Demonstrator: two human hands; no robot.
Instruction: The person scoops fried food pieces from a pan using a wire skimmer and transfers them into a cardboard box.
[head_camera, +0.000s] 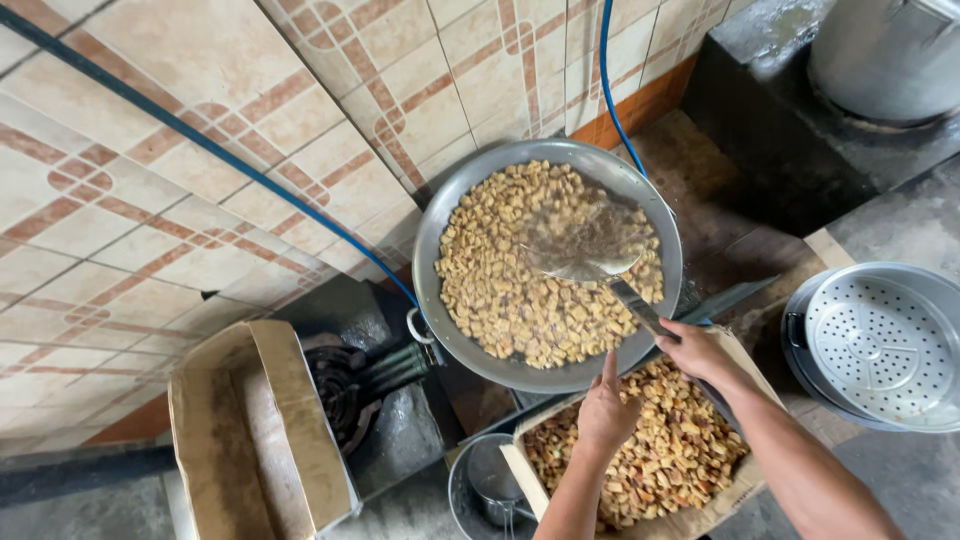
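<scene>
A wide metal wok (440, 230) leans against the tiled wall, filled with several golden fried cubes (500, 280). My right hand (700, 352) grips the handle of a metal ladle (585, 245), whose blurred bowl sits among the cubes in the wok. My left hand (605, 410) hovers near the wok's lower rim with its index finger raised, holding nothing. Below both hands lies a cardboard box (520, 470) full of darker fried cubes (670, 450).
An empty open cardboard box (250, 430) stands at the lower left beside a gas burner (335, 390). A perforated metal steamer tray (880, 340) sits at the right. A large metal pot (885, 50) stands at the top right. A blue hose (200, 140) runs along the wall.
</scene>
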